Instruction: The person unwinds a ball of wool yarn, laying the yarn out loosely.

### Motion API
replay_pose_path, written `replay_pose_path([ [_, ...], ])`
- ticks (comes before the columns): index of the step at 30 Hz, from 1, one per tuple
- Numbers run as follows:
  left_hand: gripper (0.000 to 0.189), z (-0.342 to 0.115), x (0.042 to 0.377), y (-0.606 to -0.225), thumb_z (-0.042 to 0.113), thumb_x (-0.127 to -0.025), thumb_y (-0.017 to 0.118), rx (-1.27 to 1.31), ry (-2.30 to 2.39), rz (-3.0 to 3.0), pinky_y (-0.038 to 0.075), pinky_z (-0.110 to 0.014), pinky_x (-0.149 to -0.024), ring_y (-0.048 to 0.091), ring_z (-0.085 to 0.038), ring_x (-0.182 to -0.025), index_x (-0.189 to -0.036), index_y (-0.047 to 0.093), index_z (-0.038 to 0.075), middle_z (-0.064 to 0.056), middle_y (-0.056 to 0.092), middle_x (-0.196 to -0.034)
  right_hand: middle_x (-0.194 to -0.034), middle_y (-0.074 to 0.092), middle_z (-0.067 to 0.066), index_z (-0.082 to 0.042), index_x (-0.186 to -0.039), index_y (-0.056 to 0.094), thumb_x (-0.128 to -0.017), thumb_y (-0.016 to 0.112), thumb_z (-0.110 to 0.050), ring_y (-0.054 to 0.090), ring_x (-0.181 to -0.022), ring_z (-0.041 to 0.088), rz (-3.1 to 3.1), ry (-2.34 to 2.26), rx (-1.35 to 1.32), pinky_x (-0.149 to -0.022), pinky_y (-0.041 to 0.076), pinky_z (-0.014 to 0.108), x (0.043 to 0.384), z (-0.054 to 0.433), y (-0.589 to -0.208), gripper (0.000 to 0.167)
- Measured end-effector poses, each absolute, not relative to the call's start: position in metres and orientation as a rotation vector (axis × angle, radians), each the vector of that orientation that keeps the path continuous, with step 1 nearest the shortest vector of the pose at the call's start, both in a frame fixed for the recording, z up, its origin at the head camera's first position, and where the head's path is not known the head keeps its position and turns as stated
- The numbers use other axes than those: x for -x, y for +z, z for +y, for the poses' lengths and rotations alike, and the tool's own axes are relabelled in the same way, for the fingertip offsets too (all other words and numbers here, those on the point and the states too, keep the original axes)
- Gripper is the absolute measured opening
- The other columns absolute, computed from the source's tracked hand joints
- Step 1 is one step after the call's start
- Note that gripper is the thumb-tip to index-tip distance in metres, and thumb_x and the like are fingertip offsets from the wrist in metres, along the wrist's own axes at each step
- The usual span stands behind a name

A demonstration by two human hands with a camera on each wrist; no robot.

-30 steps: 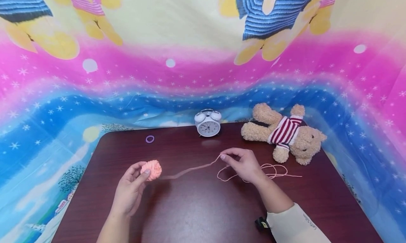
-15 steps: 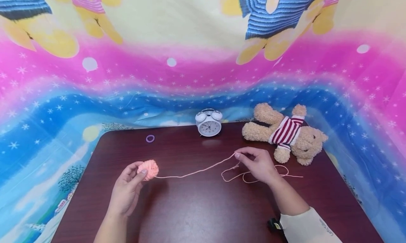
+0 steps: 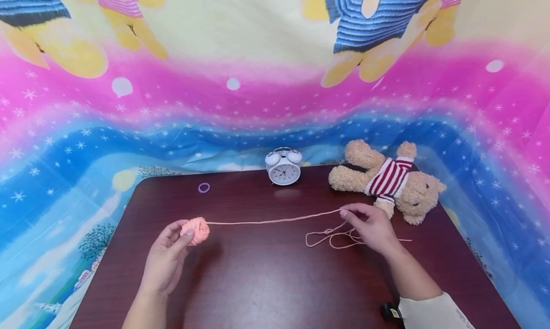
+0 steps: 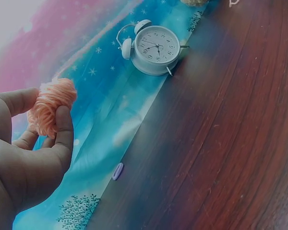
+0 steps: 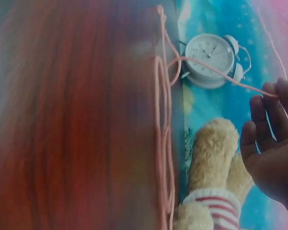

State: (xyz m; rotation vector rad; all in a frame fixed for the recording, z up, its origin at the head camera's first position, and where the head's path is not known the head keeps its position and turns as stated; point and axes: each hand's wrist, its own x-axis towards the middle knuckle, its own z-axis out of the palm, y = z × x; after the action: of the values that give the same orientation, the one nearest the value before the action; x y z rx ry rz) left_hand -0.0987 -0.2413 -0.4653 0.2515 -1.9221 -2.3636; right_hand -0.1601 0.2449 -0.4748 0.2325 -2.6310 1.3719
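My left hand [image 3: 165, 260] grips a small ball of peach yarn [image 3: 197, 231] between thumb and fingers, above the left part of the table. In the left wrist view the yarn ball [image 4: 55, 105] sits between the thumb and fingertips. A yarn strand [image 3: 275, 221] runs nearly straight from the ball across to my right hand [image 3: 374, 228], which pinches it between thumb and fingertips. From that pinch the loose yarn [image 3: 320, 239] drops to the table and lies in several loops under the right hand. In the right wrist view the strand [image 5: 221, 74] leads down from the fingertips [image 5: 273, 93].
A white alarm clock [image 3: 284, 166] stands at the table's back edge. At the back right lies a teddy bear [image 3: 388, 178] in a striped shirt, close to the right hand. A purple ring [image 3: 204, 188] lies at the back left of the dark table [image 3: 258, 281]. Printed cloth hangs behind.
My right hand has moved right, and the strand between the hands has grown longer and pulled nearly straight. The left hand with the yarn ball has shifted slightly left.
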Motion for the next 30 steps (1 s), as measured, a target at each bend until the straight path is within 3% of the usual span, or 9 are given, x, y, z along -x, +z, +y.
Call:
replay_pose_path([
  [19,0.035,-0.255,0.095,-0.467,0.011,-0.103,0.066,-0.301,-2.359,-1.925,0.056,-0.025,-0.091,0.064,-0.009,-0.1,-0.133,0.049,0.003,0.001,0.063,-0.116,-0.106,0.077,0.005,-0.016,-0.112,0.079,-0.099,0.073,-0.037,0.059,-0.094,-0.007,-2.705,1.179,-0.036,-0.074,0.047,0.015,0.146,0.308,-0.476,0.026],
  [30,0.032,-0.261,0.095,-0.472,0.009,-0.103,0.065,-0.281,-2.367,-1.897,0.056,-0.024,-0.091,0.064,-0.009,-0.103,-0.132,0.053,0.004,0.002,0.064,-0.116,-0.113,0.076,0.012,-0.015,-0.115,0.079,-0.099,0.07,-0.043,0.052,-0.094,-0.013,-2.747,1.087,0.069,-0.071,0.045,0.017,0.139,0.341,-0.472,0.033],
])
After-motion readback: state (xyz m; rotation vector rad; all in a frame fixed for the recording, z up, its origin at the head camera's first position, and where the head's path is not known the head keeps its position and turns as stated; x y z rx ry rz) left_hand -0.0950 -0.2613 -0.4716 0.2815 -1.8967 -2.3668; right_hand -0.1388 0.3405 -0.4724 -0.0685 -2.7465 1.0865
